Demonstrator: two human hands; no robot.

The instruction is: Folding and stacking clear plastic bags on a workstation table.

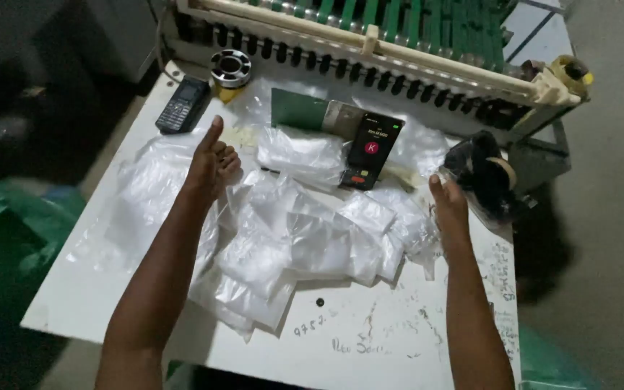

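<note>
Bare forearms, left hand, right hand — crinkly clear bags.

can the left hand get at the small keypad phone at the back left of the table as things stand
Probably yes. The left hand is raised just in front of the keypad phone, and only bare table and flat clear plastic bags lie between them.

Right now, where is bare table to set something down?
Free: the near edge of the white table below the clear bag pile, and the left strip beside the left hand. Crowded: the middle, and the back by both phones.
</note>
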